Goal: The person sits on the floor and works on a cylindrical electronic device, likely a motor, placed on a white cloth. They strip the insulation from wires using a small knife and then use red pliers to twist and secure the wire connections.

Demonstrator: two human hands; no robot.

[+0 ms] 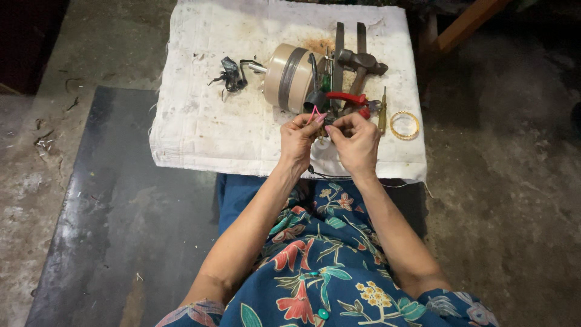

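Item – thin pink wire, frame centre, pinched by left hand and right hand above white-clothed table. Risk: 1 slipped pinch likely drops it among hammer, red pliers.

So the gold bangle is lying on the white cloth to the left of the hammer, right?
Not quite. The head view shows the gold bangle on the white cloth, but it lies to the right of the hammer, near the cloth's right edge.
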